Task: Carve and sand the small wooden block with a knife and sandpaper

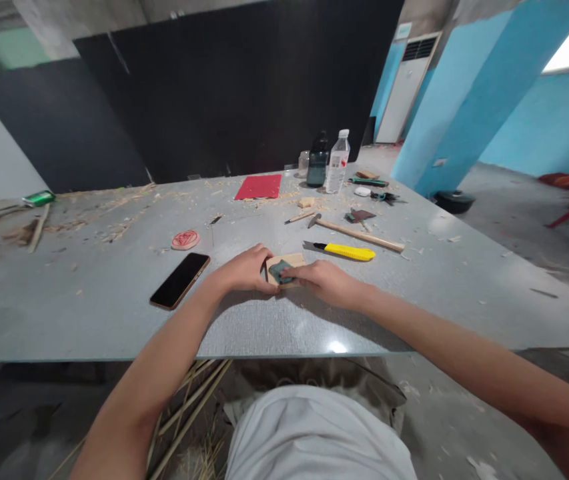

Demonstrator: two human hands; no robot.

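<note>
Between my two hands, near the front edge of the table point(414, 293), sits a small wooden block point(291, 261) with a grey-green scrap point(279, 270) lying on its top face. It may be abrasive paper, though the view is too small for me to be sure. The fingertips point(295, 272) of my right hand point(325, 280) are pressed together and bear down on that scrap, holding it against the wood. My left hand point(244, 270) is curled around the block's left side, fingers closed on its edge, thumb toward me. Just beyond my right hand lies a yellow utility knife point(345, 251), and past it a hammer point(359, 235) with a pale wooden handle. A black phone point(180, 280) rests face up to the left of my left wrist, with a round red disc point(185, 239) behind it. Wood shavings point(119, 230) are scattered over the far left of the surface. A red sheet point(259, 187), a dark bottle point(317, 160) and a clear bottle point(338, 162) stand well back. As I judge it, the block is small and the tabletop looks smooth, so a hard push could skid it out of my left grip. A long stroke to the right could also carry my knuckles into the knife, whose tip points my way.
</note>
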